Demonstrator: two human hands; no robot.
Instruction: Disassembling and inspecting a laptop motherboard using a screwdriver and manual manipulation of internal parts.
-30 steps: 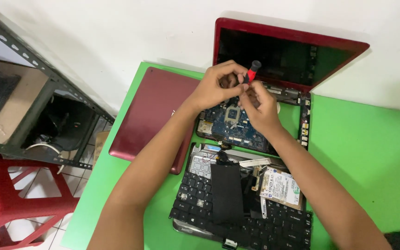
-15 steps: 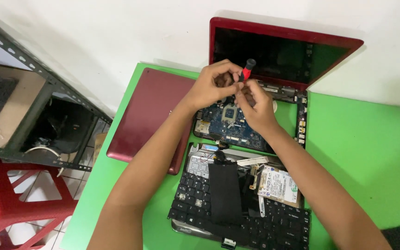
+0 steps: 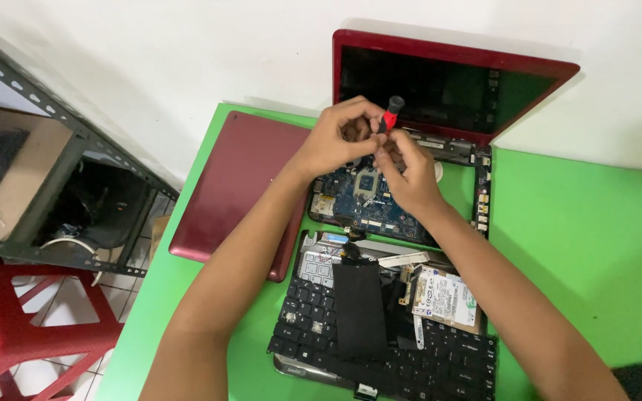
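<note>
Since a moment ago both hands have barely shifted, staying bunched over the open laptop. The right hand (image 3: pixel 410 174) has its fingers pinched shut round a red-and-black screwdriver (image 3: pixel 390 116). The left hand (image 3: pixel 336 137) curls its fingers against it; what they grip I cannot tell. Below lies the blue motherboard (image 3: pixel 358 202) on the green worktop (image 3: pixel 581 245).

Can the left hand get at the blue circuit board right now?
Probably yes: the left hand sits just above the blue circuit board, uncovered in the open laptop base; only the right hand overlaps part of it.
</note>
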